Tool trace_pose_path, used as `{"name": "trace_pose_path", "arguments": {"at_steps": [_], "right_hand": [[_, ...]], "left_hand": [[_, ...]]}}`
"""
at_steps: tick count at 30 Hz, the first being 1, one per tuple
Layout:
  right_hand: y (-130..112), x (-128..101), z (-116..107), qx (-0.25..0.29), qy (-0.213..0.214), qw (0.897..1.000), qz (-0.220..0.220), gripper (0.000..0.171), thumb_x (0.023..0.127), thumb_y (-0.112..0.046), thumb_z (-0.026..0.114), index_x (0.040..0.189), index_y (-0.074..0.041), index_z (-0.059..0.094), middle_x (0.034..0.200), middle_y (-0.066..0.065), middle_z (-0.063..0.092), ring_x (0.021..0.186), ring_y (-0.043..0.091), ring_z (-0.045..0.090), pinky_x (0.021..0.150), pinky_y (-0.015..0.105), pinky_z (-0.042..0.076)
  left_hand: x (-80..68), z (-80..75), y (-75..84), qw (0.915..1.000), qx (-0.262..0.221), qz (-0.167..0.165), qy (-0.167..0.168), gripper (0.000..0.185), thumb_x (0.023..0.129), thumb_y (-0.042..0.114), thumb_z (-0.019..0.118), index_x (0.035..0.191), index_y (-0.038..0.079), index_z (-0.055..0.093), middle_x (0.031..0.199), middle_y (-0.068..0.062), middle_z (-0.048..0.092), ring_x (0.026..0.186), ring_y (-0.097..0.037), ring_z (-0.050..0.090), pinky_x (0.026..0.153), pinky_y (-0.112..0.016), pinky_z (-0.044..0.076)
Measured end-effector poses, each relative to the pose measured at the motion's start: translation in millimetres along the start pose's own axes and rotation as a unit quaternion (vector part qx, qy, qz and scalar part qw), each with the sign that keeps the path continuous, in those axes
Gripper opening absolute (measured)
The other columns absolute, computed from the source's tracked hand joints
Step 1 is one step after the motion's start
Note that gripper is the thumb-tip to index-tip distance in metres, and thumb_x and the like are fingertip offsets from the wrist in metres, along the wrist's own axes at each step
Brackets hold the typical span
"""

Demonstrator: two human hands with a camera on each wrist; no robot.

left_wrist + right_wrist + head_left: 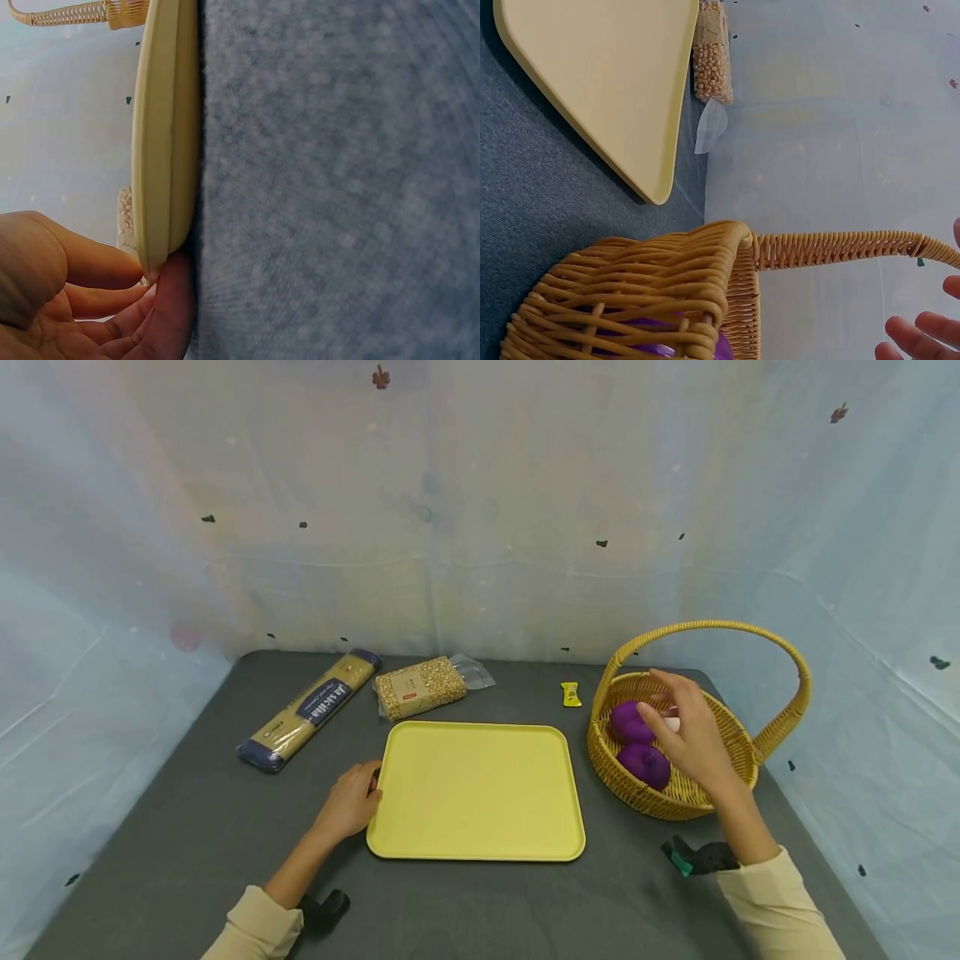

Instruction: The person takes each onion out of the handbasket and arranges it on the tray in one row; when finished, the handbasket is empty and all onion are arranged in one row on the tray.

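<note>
A yellow rectangular tray [480, 793] lies flat on the dark table. My left hand [352, 802] pinches its left rim; in the left wrist view the thumb and fingers [169, 307] meet at the tray's edge. Over the wicker basket [637, 797] at the right is my right hand [693, 739], its fingers [922, 334] spread apart in the right wrist view. Two round purple things [645, 766], resembling onions, lie in the basket. Beside the right fingers shows a small white thing [673, 724], partly hidden; no grip on it is visible.
A pasta packet [311, 710] lies at the back left. Near the tray's far edge is a clear bag of corn kernels [420, 687]. A small yellow wrapped sweet [571, 694] lies left of the basket. The basket's tall handle [705, 624] arches over its opening.
</note>
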State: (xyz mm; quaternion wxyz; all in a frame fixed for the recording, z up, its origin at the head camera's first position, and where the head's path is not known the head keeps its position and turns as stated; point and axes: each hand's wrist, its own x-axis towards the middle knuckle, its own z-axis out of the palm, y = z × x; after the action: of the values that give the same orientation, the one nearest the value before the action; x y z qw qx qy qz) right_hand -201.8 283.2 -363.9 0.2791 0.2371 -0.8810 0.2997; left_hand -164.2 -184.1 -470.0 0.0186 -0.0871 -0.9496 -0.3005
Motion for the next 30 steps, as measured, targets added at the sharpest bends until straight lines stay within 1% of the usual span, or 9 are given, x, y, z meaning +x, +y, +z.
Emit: {"name": "trace_pose_path", "arguments": {"at_steps": [3, 6, 10, 14, 19, 23, 26, 28, 30], "right_hand": [[2.5, 1.7, -0.7, 0.001, -0.002, 1.000, 0.010, 0.052, 0.089, -0.010, 0.060, 0.138, -0.007, 0.043, 0.128, 0.019, 0.046, 0.094, 0.030, 0.057, 0.073, 0.023, 0.046], [6.0, 4.0, -0.9, 0.002, -0.002, 1.000, 0.016, 0.051, 0.089, -0.012, 0.060, 0.137, -0.006, 0.044, 0.127, 0.019, 0.046, 0.092, 0.029, 0.057, 0.071, 0.021, 0.046], [10.5, 7.5, -1.1, 0.007, -0.006, 1.000, 0.019, 0.049, 0.090, -0.013, 0.059, 0.136, -0.005, 0.045, 0.126, 0.020, 0.047, 0.090, 0.027, 0.058, 0.070, 0.011, 0.042], [14.8, 10.0, -1.4, 0.009, -0.012, 0.999, 0.033, 0.049, 0.091, -0.015, 0.058, 0.137, -0.005, 0.044, 0.126, 0.021, 0.046, 0.091, 0.028, 0.058, 0.070, 0.005, 0.038], [20.9, 13.6, -1.7, 0.003, -0.018, 0.999, 0.050, 0.048, 0.092, -0.018, 0.057, 0.137, -0.005, 0.044, 0.126, 0.023, 0.046, 0.093, 0.033, 0.058, 0.070, 0.008, 0.039], [25.4, 16.8, -1.8, -0.005, -0.018, 0.998, 0.055, 0.047, 0.092, -0.019, 0.056, 0.136, -0.003, 0.045, 0.127, 0.023, 0.047, 0.092, 0.033, 0.059, 0.069, 0.018, 0.044], [27.6, 17.8, -2.5, -0.003, -0.023, 0.998, 0.063, 0.048, 0.093, -0.019, 0.055, 0.136, -0.002, 0.044, 0.128, 0.023, 0.047, 0.094, 0.035, 0.059, 0.071, 0.022, 0.044], [29.2, 18.1, -2.9, 0.002, -0.026, 0.997, 0.072, 0.048, 0.094, -0.020, 0.054, 0.137, -0.002, 0.043, 0.128, 0.024, 0.046, 0.096, 0.037, 0.059, 0.072, 0.021, 0.044], [31.4, 18.2, -3.1, 0.005, -0.032, 0.996, 0.086, 0.048, 0.094, -0.022, 0.054, 0.137, -0.003, 0.043, 0.129, 0.023, 0.046, 0.098, 0.036, 0.058, 0.072, 0.016, 0.041]], "left_hand": [[0.3, 0.0, 0.2, 1.0000, 0.001, -0.001, 0.000, 0.038, 0.083, -0.003, 0.060, 0.119, -0.011, 0.053, 0.078, -0.006, 0.050, 0.066, -0.018, 0.045, 0.059, -0.034, 0.037], [0.1, -0.3, 0.6, 1.0000, -0.002, -0.003, -0.001, 0.038, 0.083, -0.003, 0.060, 0.119, -0.011, 0.053, 0.077, -0.006, 0.050, 0.066, -0.018, 0.045, 0.059, -0.033, 0.037], [0.6, -0.2, 0.2, 0.9999, -0.006, -0.008, -0.007, 0.039, 0.084, -0.003, 0.060, 0.121, -0.011, 0.052, 0.077, -0.006, 0.050, 0.066, -0.017, 0.044, 0.059, -0.033, 0.036], [0.6, 0.0, -0.2, 0.9999, -0.003, -0.008, -0.006, 0.039, 0.083, -0.002, 0.060, 0.121, -0.011, 0.052, 0.077, -0.006, 0.050, 0.066, -0.017, 0.045, 0.059, -0.034, 0.037], [-0.3, -0.9, 1.3, 1.0000, -0.001, -0.007, -0.005, 0.039, 0.083, -0.002, 0.060, 0.120, -0.011, 0.052, 0.076, -0.005, 0.050, 0.066, -0.017, 0.045, 0.059, -0.034, 0.037], [-0.8, 0.0, 1.1, 0.9999, -0.005, -0.007, -0.007, 0.038, 0.084, -0.001, 0.060, 0.120, -0.011, 0.052, 0.076, -0.005, 0.049, 0.065, -0.017, 0.044, 0.058, -0.033, 0.036], [-0.9, 1.2, -0.2, 1.0000, -0.004, -0.004, -0.004, 0.038, 0.084, -0.002, 0.060, 0.120, -0.011, 0.052, 0.075, -0.005, 0.049, 0.065, -0.017, 0.044, 0.058, -0.032, 0.036], [-0.8, 1.5, -0.4, 1.0000, -0.004, -0.004, -0.004, 0.038, 0.084, -0.001, 0.060, 0.120, -0.010, 0.052, 0.075, -0.005, 0.049, 0.065, -0.017, 0.044, 0.058, -0.032, 0.036], [-0.5, 1.7, -1.1, 1.0000, -0.002, -0.003, -0.003, 0.039, 0.084, -0.002, 0.060, 0.120, -0.011, 0.052, 0.075, -0.004, 0.049, 0.065, -0.017, 0.044, 0.058, -0.032, 0.036]]}}
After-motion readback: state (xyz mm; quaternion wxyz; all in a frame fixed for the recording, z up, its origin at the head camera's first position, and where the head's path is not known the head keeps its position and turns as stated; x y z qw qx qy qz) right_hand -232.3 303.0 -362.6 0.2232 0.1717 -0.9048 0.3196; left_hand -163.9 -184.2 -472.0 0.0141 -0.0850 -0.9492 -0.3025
